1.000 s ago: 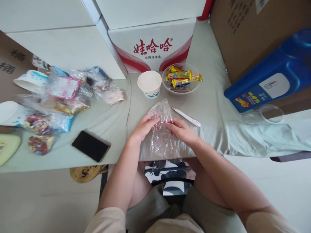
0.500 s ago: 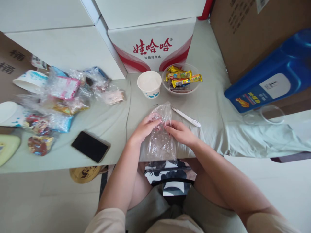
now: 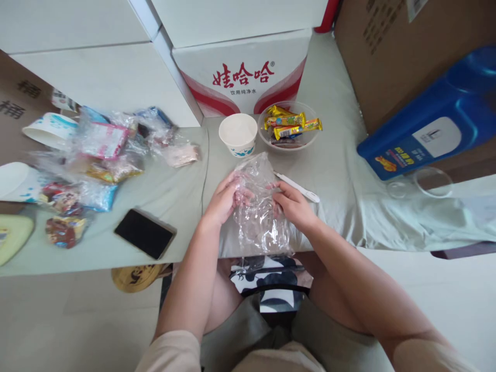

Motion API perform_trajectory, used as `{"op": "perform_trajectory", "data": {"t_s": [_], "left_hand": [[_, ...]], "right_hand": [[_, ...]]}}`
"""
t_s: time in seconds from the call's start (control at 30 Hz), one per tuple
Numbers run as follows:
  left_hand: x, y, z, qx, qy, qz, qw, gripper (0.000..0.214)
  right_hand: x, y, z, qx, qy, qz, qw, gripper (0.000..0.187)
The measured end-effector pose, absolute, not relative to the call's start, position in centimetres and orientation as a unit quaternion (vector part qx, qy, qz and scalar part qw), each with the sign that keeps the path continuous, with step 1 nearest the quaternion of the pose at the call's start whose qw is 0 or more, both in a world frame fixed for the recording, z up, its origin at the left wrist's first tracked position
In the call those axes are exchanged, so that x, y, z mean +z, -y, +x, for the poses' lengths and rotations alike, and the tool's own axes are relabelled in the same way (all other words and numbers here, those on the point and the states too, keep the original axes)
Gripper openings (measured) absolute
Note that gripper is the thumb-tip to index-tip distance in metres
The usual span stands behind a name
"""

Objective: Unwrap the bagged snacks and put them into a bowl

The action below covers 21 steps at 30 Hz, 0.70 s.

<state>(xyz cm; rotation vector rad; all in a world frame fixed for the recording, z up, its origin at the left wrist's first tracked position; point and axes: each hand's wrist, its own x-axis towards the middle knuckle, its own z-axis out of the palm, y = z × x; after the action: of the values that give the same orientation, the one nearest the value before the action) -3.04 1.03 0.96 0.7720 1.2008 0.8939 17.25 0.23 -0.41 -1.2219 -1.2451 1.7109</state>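
Observation:
A crumpled clear plastic bag (image 3: 260, 214) lies on the grey-green cloth near the table's front edge. My left hand (image 3: 225, 199) pinches the bag's left side and my right hand (image 3: 292, 205) pinches its right side, pulling its mouth apart. Just behind my right hand lies a white pen-like tool (image 3: 297, 186). A white paper cup (image 3: 238, 134) and a clear bowl (image 3: 289, 145) of yellow wrapped snack bars stand further back.
A black phone (image 3: 144, 233) lies to the left, near the front edge. A heap of bagged snacks (image 3: 101, 157) and paper cups covers the far left. White cartons stand at the back. A blue container (image 3: 434, 116) and a clear lid (image 3: 432, 182) are on the right.
My hands have moved apart, spreading the plastic bag wider. The bag's top edge has risen a little towards the cup.

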Motion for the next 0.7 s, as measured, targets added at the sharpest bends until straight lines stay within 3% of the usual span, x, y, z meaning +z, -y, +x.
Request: {"op": "perform_trajectory", "data": {"t_s": [0.13, 0.27, 0.43, 0.6, 0.7], "left_hand": [[1.15, -0.57, -3.01, 0.305, -0.498, 0.351, 0.732, 0.069], [0.72, -0.75, -3.13, 0.363, -0.525, 0.355, 0.683, 0.05], [1.12, -0.96, -3.15, 0.494, -0.474, 0.28, 0.673, 0.031], [1.27, -0.89, -3.34, 0.485, -0.46, 0.274, 0.691, 0.016], [0.97, -1.21, -3.46, 0.467, -0.468, 0.282, 0.695, 0.014]], "right_hand": [[-0.47, -0.35, 17.29, 0.626, 0.485, -0.472, 0.387, 0.019], [-0.57, -0.31, 17.29, 0.639, 0.448, -0.468, 0.414, 0.029], [-0.38, -0.17, 17.34, 0.644, 0.437, -0.45, 0.438, 0.016], [-0.29, -0.36, 17.39, 0.645, 0.418, -0.426, 0.477, 0.011], [-0.47, -0.53, 17.67, 0.643, 0.436, -0.421, 0.468, 0.017]]}}
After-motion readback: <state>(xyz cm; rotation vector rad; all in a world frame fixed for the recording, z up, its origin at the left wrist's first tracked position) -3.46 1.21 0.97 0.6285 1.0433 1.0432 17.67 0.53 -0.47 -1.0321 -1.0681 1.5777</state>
